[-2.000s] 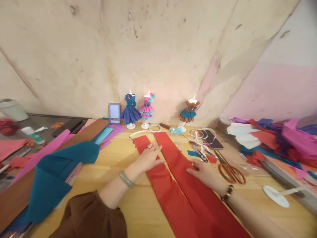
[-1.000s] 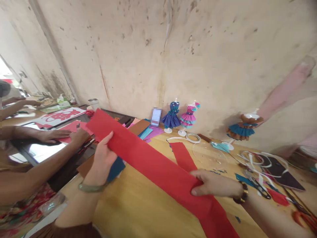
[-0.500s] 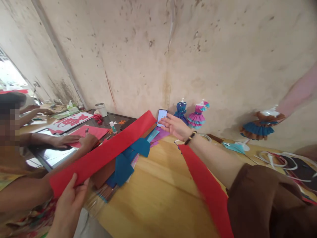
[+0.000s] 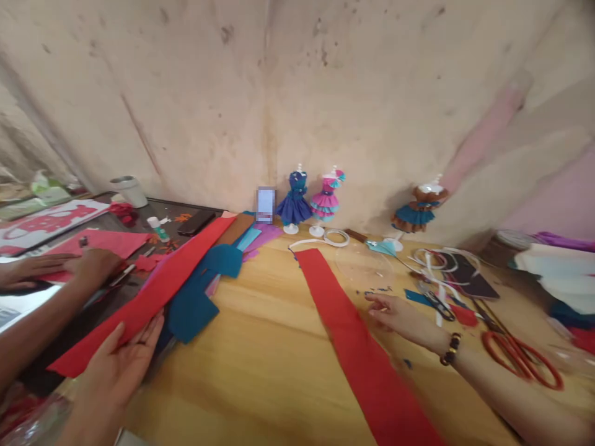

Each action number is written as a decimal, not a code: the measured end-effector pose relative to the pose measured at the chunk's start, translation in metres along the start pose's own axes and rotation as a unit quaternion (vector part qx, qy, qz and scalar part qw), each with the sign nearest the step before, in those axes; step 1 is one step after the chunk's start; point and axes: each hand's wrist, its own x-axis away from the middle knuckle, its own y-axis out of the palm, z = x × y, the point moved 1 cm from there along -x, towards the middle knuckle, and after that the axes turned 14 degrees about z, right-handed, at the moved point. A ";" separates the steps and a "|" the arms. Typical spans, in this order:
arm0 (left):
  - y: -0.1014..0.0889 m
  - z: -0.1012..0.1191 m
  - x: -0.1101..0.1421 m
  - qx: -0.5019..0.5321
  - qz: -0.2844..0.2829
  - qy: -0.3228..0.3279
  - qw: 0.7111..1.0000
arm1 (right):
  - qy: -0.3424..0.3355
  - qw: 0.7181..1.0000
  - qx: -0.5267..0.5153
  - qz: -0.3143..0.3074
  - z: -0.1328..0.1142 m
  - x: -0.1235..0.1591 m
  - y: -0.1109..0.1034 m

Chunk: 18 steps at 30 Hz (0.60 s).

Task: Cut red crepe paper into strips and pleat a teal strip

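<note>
Holding red strip [image 4: 186, 260] in left hand [image 4: 119, 365], lower left. Probably light, creasable; take by edges. Holding nothing in loosely spread right hand [image 4: 402, 317], centre right.

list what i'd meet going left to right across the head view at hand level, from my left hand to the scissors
Left hand holding one red strip → teal material → second red strip, lying on the table → right hand → beaded bracelet → orange-handled scissors.
</note>
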 end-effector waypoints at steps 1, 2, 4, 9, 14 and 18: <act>0.004 -0.007 0.004 -0.026 -0.003 0.008 1.000 | 0.011 1.000 0.008 0.000 0.009 0.009 -0.002; 0.007 -0.015 0.008 -0.056 -0.006 0.013 0.998 | 0.015 1.000 0.013 0.002 0.016 0.018 -0.003; 0.011 -0.035 0.019 -0.123 -0.020 0.007 0.992 | 0.005 0.999 0.038 0.015 0.025 0.037 -0.007; 0.022 -0.113 0.055 -0.353 -0.196 0.043 0.914 | -0.016 0.993 0.116 0.033 0.035 0.094 -0.015; 0.063 -0.201 0.082 -0.575 -0.455 0.277 0.621 | -0.011 0.993 0.118 0.002 0.038 0.140 -0.003; 0.100 -0.247 0.087 -0.636 -0.525 0.404 0.395 | -0.056 0.997 0.056 -0.001 0.041 0.147 -0.004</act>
